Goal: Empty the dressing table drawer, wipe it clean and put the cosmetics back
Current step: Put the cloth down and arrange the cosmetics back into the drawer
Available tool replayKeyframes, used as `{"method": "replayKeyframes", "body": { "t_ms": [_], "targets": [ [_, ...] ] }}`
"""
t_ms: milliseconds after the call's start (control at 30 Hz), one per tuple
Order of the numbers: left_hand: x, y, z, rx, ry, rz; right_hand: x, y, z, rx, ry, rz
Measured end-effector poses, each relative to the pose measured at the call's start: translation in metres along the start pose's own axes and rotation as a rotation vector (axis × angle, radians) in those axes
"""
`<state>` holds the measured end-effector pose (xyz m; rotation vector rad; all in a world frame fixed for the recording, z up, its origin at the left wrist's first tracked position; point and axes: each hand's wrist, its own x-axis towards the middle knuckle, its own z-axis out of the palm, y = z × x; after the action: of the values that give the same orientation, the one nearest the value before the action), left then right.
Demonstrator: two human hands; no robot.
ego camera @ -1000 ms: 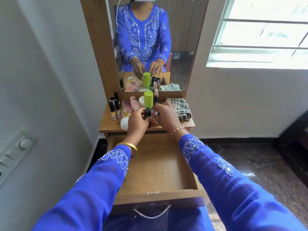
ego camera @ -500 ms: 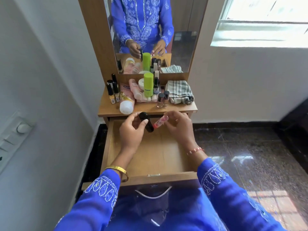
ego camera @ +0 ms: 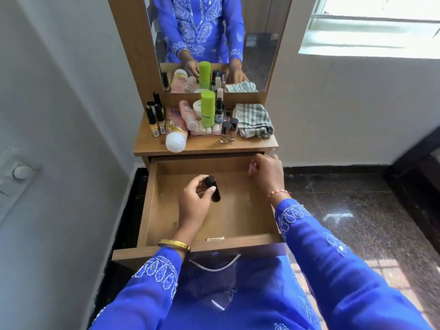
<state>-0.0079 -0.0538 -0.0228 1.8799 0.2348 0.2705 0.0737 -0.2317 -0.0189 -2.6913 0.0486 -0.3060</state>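
Holding, left hand [ego camera: 194, 202]: fingers and thumb curled round a black tube [ego camera: 212, 189], above the middle of the drawer's floor.
Right hand [ego camera: 266, 173]: over the drawer's far right corner, fingers curled on a small pink item [ego camera: 252, 168] that is mostly hidden; what it is cannot be told.
Drawer [ego camera: 238, 242]: pulled out, its wooden floor showing.
Table top [ego camera: 204, 147]: carries the rest of the cosmetics.
Green bottle [ego camera: 207, 108]: upright near the mirror [ego camera: 257, 44].
Nail polish bottles [ego camera: 229, 130]: two, upright, just beside a folded striped cloth [ego camera: 254, 120].
White-capped tube [ego camera: 175, 136]: lying down, cap toward the front edge.
Black-capped bottles [ego camera: 154, 120]: clustered at the left.
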Motion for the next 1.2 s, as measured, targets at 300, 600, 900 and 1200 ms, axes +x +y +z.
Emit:
{"method": "replayKeyframes", "body": {
  "t_ms": [300, 600, 900, 1200],
  "targets": [
    [0.001, -0.003, -0.003, 0.045, -0.003, -0.01, 0.015, 0.004, 0.011, -0.167, 0.017, 0.057],
    [0.003, -0.006, -0.001, 0.043, -0.019, -0.019, 0.013, 0.01, 0.01, -0.165, -0.04, 0.048],
    [0.002, -0.006, -0.002, 0.05, -0.026, -0.007, -0.009, -0.023, -0.003, 0.243, 0.035, 0.021],
    [-0.001, -0.002, -0.006, 0.082, -0.074, 0.001, -0.076, -0.065, 0.004, 0.519, -0.21, -0.156]
  ]
}}
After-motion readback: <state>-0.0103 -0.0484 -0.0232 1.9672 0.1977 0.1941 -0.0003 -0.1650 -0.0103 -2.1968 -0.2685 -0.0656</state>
